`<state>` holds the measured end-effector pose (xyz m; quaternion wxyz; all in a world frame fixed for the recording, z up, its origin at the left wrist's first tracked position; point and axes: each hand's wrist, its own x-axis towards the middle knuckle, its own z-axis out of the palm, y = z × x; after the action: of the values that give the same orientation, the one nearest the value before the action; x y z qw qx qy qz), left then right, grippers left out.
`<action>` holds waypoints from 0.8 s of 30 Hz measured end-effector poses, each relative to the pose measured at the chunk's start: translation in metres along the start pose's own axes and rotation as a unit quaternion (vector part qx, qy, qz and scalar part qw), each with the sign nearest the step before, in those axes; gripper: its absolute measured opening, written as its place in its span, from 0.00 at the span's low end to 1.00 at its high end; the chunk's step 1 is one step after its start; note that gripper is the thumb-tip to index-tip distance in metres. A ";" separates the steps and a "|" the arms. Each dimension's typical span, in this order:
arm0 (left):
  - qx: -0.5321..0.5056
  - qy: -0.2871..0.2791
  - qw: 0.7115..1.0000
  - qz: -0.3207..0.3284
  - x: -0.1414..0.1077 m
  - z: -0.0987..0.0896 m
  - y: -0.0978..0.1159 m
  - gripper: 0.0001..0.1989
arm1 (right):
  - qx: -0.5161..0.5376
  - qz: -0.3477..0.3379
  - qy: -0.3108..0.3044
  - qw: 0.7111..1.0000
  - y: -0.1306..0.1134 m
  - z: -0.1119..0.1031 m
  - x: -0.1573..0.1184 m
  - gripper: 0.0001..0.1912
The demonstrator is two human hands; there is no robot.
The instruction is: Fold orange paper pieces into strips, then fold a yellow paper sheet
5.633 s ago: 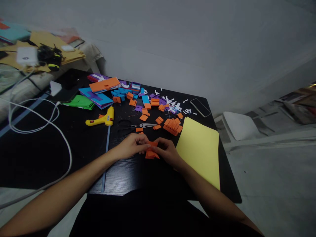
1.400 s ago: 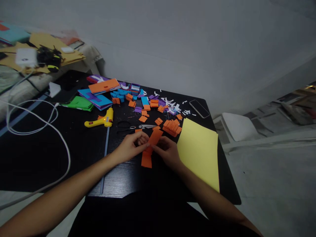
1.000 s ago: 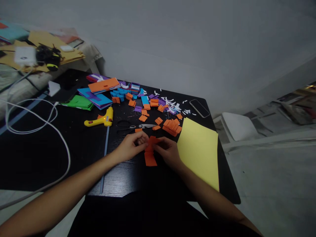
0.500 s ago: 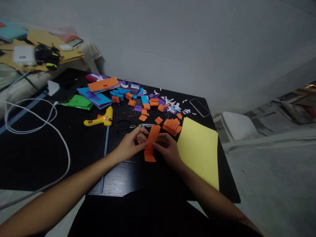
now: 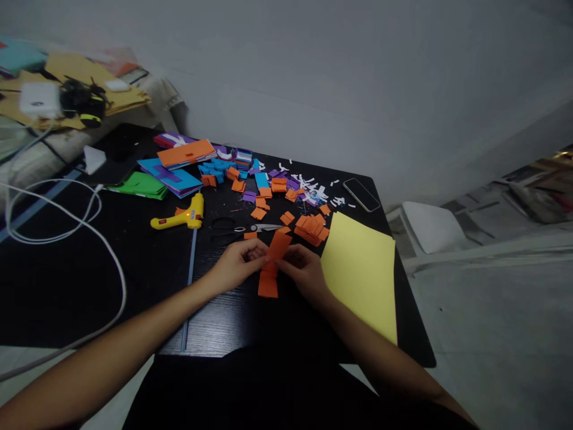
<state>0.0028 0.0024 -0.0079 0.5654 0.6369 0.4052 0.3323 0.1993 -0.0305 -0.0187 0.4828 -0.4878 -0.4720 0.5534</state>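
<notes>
both hands (image 5: pixel 239 263) (image 5: pixel 305 270) pinch orange strip (image 5: pixel 279 245); glue gun (image 5: pixel 196 204) label (image 5: pixel 193 215) illegible

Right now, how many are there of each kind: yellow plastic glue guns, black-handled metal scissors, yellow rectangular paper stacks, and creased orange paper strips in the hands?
Yellow plastic glue gun: 1
Black-handled scissors: 1
Yellow paper stack: 1
Orange paper strip, held: 1
Total: 4
</notes>
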 end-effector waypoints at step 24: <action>0.208 0.038 0.956 0.204 -0.009 -0.004 0.003 0.05 | -0.213 -0.188 0.030 0.958 -0.008 0.002 -0.006 0.02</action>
<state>-0.0042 -0.0036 -0.0039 0.3249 0.7967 0.3474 0.3728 0.1981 -0.0356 -0.0106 0.4772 -0.4981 -0.6472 0.3245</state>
